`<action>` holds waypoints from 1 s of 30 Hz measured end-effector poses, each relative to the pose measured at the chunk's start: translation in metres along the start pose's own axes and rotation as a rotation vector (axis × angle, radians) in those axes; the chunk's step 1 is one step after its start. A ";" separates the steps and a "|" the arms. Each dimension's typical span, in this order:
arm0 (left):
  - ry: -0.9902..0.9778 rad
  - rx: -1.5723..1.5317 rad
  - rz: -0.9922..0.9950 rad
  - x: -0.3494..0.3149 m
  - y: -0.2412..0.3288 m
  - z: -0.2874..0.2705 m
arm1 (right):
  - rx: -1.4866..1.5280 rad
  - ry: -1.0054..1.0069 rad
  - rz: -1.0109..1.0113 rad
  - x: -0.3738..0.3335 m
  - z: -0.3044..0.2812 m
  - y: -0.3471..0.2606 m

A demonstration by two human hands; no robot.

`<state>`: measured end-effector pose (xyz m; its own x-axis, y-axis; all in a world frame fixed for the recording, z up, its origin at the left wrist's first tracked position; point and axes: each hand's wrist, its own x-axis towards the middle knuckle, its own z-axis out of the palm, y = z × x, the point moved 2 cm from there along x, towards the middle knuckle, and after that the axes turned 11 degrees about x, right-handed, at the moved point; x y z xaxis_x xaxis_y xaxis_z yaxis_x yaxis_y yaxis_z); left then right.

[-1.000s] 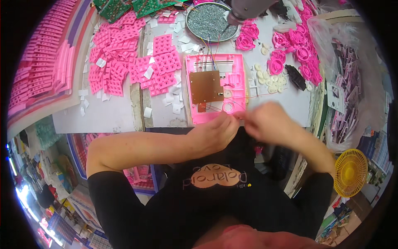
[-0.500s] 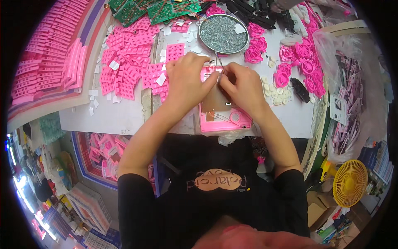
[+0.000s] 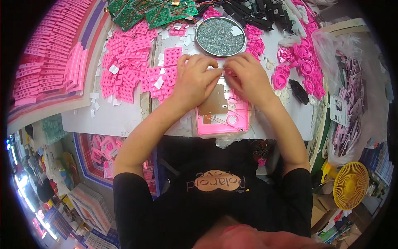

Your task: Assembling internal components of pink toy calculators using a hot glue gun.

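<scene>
A pink plastic housing (image 3: 204, 128) lies on the table in front of me, its far end hidden under my hands. Inside it, on the left, sits a brown circuit board (image 3: 214, 103), with thin wires running across the housing's near part. My left hand (image 3: 197, 79) arches over the far left edge, thumb and fingers drawn together. My right hand (image 3: 250, 79) is curled over the far right edge, its fingertips close to the left ones. Whatever is between the fingertips is too small or hidden to make out.
Beyond my hands stands a round metal tray (image 3: 198, 45) of small screws. Pink button panels (image 3: 124, 62) are heaped left, below green circuit boards (image 3: 172, 13). Pink round parts (image 3: 306, 66) and a black part (image 3: 299, 91) lie right. A yellow fan (image 3: 350, 185) stands lower right.
Both hands have moved slightly, and the right hand has shifted right, uncovering more of the housing's right side. The brown board now sits further left in the housing.
</scene>
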<state>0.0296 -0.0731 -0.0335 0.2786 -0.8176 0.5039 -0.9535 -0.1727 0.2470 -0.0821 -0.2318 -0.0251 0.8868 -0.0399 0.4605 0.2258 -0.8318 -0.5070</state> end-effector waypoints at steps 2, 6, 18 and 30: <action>0.009 -0.010 0.000 -0.003 0.002 -0.002 | 0.016 -0.015 0.037 -0.001 0.003 0.003; -0.024 -0.077 -0.166 -0.012 0.007 -0.003 | 0.002 0.026 -0.080 0.007 -0.005 -0.005; -0.112 -0.110 -0.141 -0.005 0.011 -0.005 | -0.109 -0.321 0.086 -0.025 -0.007 -0.053; -0.716 0.299 0.335 0.048 0.029 -0.002 | -0.120 -0.153 0.271 -0.040 -0.006 -0.059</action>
<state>0.0152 -0.1162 -0.0007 -0.0684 -0.9848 -0.1595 -0.9911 0.0854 -0.1018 -0.1338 -0.1843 -0.0088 0.9604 -0.1925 0.2014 -0.0675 -0.8620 -0.5023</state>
